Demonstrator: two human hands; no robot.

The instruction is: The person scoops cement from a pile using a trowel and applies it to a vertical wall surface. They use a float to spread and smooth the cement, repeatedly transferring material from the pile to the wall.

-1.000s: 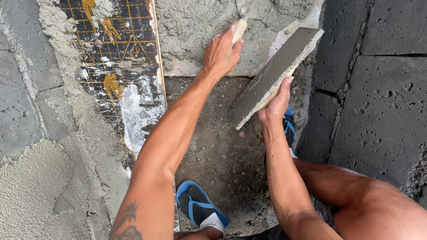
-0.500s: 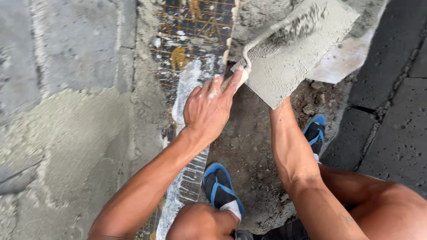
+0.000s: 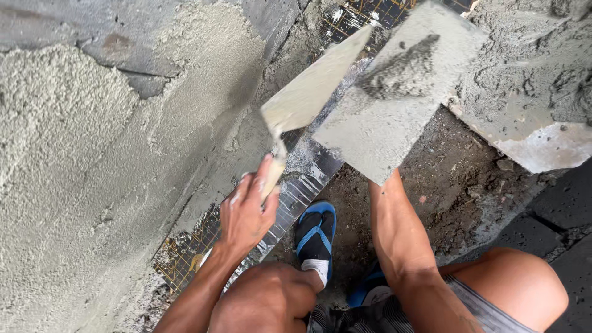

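My left hand grips the handle of a pointed trowel, whose blade is smeared with wet grey mortar and tilts up toward the wall. My right hand is hidden under a square mortar board that it holds up from below; only the forearm shows. A small dark heap of mortar lies on the board near its upper edge. The trowel's blade sits just left of the board, close to the rough plastered wall.
A mesh-patterned sheet lies along the wall's foot. My foot in a blue sandal stands on dirt ground. A pile of wet mortar rests on a board at the right; dark paving blocks lie beyond.
The view has swung left toward the wall. The trowel has left the board with mortar on it and now points up beside the wall; the heap on the board is smaller.
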